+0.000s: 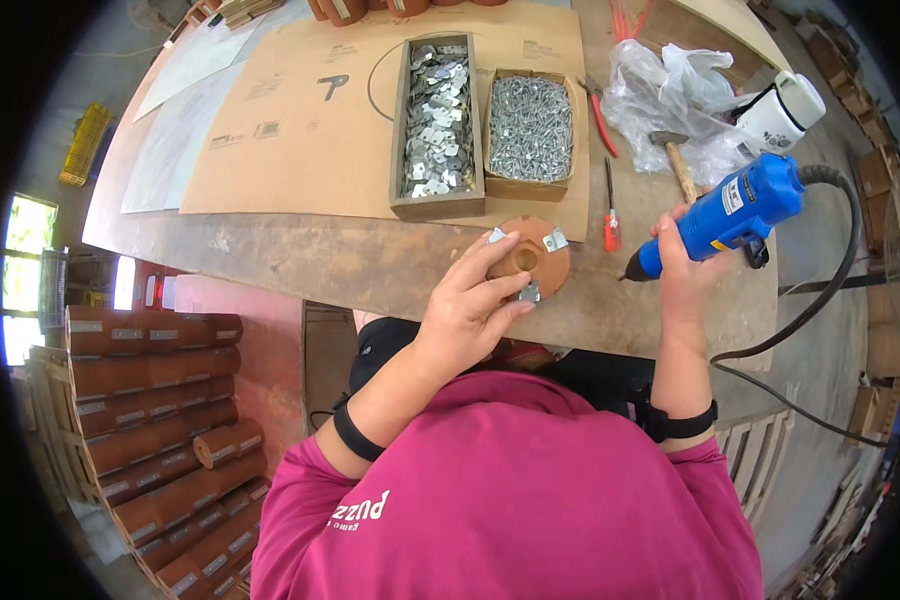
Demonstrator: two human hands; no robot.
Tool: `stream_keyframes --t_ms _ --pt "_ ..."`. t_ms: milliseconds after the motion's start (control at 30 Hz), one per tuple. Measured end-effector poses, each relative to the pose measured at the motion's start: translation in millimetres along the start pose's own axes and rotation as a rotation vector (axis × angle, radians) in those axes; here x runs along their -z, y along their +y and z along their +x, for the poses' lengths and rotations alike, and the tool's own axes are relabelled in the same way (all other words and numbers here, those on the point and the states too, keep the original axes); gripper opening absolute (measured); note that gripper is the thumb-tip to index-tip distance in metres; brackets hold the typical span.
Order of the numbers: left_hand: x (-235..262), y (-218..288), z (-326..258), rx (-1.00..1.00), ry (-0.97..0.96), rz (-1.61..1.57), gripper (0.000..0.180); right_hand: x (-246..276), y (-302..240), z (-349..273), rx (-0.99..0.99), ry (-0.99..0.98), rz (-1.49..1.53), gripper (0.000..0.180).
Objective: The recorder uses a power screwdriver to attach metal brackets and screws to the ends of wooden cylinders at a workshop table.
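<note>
My left hand point(470, 305) grips a reddish-brown round piece point(552, 270) with a hole in its middle, at the table's near edge. Small silver metal plates point(555, 240) sit around its rim, and my fingertips touch it near two of them. Closed round the grip of a blue power screwdriver point(745, 205), my right hand point(688, 262) holds it to the right of the piece. The dark tip points left and stays apart from the piece. A black cable runs from the tool's rear down the right side.
Beyond the piece stand a long box of metal plates point(397, 170) and a carton of screws point(528, 188). A red-handled screwdriver point(612, 230), red-handled pliers point(602, 122), a hammer point(680, 165) and a plastic bag point(660, 85) lie right. Brown cylinders point(155, 385) are stacked at left.
</note>
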State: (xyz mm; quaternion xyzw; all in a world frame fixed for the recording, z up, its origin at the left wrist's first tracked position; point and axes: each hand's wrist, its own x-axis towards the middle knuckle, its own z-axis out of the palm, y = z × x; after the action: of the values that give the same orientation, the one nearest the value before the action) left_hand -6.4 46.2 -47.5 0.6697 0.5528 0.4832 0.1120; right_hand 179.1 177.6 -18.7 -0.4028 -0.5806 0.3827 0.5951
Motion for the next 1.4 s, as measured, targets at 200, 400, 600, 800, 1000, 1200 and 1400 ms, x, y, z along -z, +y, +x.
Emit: stream_keyframes --t_ms 200,400,600,800,1000,1200,1400 --pt "21 7 43 -0.035 -0.06 0.187 0.035 3 3 -2 0.013 -0.042 -0.055 0.028" --pt "4 -50 139 -0.003 -0.449 0.501 0.03 1 11 -2 0.005 -0.038 -0.114 0.034" --pt "-34 -80 164 0.239 -0.759 0.736 0.022 -7 9 0 0.048 -0.051 -0.135 0.023" --pt "-29 -88 159 0.125 -0.603 0.649 0.016 -3 9 3 0.049 -0.032 -0.132 0.026" --pt "-24 -84 145 0.041 -0.246 0.43 0.012 -3 13 7 0.051 -0.055 -0.126 0.027" --pt "18 -14 112 0.089 -0.171 -0.065 0.012 -2 -33 10 0.005 0.015 0.181 0.04" --pt "23 12 46 0.012 -0.139 -0.33 0.01 -1 -112 16 0.172 -0.322 0.702 0.046"
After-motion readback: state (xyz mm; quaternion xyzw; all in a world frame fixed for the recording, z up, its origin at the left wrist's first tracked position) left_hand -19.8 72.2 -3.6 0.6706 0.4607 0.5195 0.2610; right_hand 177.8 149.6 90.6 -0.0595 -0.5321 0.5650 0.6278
